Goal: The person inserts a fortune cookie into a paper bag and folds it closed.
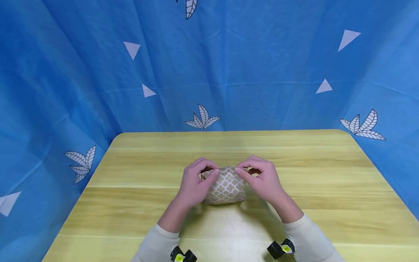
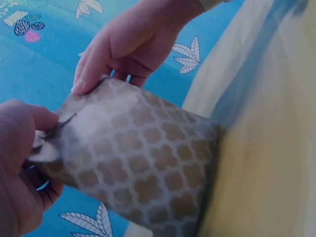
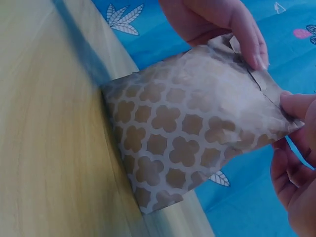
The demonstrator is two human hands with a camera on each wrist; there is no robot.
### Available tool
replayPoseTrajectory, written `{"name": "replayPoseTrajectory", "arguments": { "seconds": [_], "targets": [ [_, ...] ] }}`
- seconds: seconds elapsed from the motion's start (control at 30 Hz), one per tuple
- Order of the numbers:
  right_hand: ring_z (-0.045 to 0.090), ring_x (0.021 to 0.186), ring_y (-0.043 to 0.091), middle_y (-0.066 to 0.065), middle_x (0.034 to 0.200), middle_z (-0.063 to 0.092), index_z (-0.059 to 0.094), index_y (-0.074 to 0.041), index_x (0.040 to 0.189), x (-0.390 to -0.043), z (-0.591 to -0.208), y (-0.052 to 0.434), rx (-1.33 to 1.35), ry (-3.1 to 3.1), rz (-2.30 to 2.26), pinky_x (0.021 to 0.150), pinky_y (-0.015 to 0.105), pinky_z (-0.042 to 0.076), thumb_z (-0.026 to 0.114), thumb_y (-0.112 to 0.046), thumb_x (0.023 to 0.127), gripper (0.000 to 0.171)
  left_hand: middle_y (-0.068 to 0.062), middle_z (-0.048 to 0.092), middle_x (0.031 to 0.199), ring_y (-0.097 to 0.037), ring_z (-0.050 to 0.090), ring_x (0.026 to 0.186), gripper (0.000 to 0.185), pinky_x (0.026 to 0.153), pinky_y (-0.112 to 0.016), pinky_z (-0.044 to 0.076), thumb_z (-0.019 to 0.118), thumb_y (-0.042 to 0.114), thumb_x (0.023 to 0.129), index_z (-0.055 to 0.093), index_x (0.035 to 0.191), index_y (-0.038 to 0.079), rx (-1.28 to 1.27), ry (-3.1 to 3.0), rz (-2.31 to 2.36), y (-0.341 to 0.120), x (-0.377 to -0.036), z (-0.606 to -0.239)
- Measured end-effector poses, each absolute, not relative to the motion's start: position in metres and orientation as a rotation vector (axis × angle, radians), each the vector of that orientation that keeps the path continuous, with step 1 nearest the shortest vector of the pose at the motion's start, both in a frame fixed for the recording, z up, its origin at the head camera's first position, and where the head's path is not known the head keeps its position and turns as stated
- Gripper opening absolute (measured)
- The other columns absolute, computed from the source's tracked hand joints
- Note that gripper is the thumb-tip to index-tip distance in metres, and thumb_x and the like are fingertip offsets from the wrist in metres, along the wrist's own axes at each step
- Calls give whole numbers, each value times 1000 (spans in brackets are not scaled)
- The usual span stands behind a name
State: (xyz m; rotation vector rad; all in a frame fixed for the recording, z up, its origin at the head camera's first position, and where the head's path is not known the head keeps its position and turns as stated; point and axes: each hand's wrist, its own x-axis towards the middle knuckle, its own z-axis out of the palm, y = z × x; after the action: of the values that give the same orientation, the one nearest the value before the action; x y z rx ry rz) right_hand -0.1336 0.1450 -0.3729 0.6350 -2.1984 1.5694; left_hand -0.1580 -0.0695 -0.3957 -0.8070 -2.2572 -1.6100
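A brown paper bag (image 1: 227, 187) with a white lattice pattern stands on the wooden table between the two hands. Its top edge is folded over, as the right wrist view shows, and its body bulges; what is inside is hidden. My left hand (image 1: 198, 182) pinches the left top corner between thumb and fingers. At the opposite corner, my right hand (image 1: 262, 178) pinches the folded edge the same way. In the left wrist view the bag (image 2: 143, 163) tapers toward its pinched top, and its base meets the table in the right wrist view.
The pale wooden table (image 1: 131, 211) spreads out around the bag. Blue cloth (image 1: 262, 65) printed with leaves and triangles hangs behind the table and at both sides. A small black device sits at each wrist, by the light sleeves.
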Motion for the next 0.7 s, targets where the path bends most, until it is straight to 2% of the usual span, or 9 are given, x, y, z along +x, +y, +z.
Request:
{"name": "replayPoseTrajectory", "arguments": {
  "seconds": [0.2, 0.47, 0.7],
  "targets": [
    [57, 65, 14, 9, 74, 66, 75, 3, 84, -132, -376, 142, 720, -2118, 1576, 57, 26, 51, 72, 18, 80, 16, 8, 61, 85, -9, 55, 73, 5, 63, -27, 50, 71, 14, 94, 73, 91, 10, -904, -2363, -1406, -64, -161, -384],
    [56, 64, 11, -3, 75, 67, 79, -7, 86, -145, -404, 149, 681, -2115, 1544, 56, 26, 51, 75, 13, 81, 21, 9, 61, 84, -7, 55, 72, 6, 62, -26, 50, 72, 9, 92, 72, 87, 12, -945, -2391, -1297, -66, -161, -378],
    [56, 63, 15, 8, 72, 66, 76, 2, 83, -135, -384, 146, 650, -2120, 1542, 57, 27, 50, 73, 17, 80, 15, 12, 60, 83, -7, 55, 75, 10, 64, -30, 50, 72, 7, 89, 69, 84, 16, -868, -2412, -1305, -81, -160, -379]
  ]
}}
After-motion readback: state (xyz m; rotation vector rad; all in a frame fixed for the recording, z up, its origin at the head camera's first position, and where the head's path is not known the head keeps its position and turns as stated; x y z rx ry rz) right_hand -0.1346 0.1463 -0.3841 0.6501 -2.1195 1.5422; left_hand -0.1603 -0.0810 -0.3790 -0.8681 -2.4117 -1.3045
